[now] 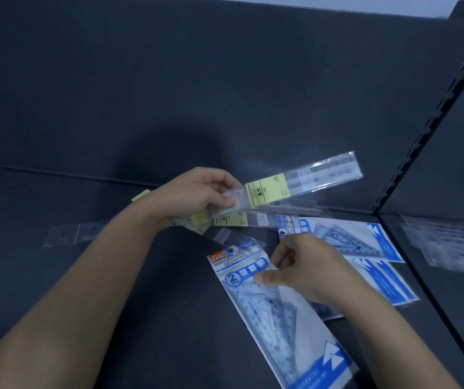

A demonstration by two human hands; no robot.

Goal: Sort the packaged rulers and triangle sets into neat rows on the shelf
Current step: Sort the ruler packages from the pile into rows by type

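Note:
My left hand (197,195) grips one end of a clear packaged ruler (304,182) with a yellow label, held above the dark shelf (113,276) and slanting up to the right. My right hand (301,265) pinches the top of a blue-and-white triangle set pack (275,318) that lies on the shelf near me. More packaged rulers (231,220) with yellow labels lie under my left hand. Two other triangle set packs (351,237) lie behind my right hand, partly hidden by it.
A clear ruler pack (68,234) lies alone to the left. A slotted black upright (427,130) bounds the shelf on the right, with blurred packs (450,245) beyond it. The dark back panel (169,80) rises behind.

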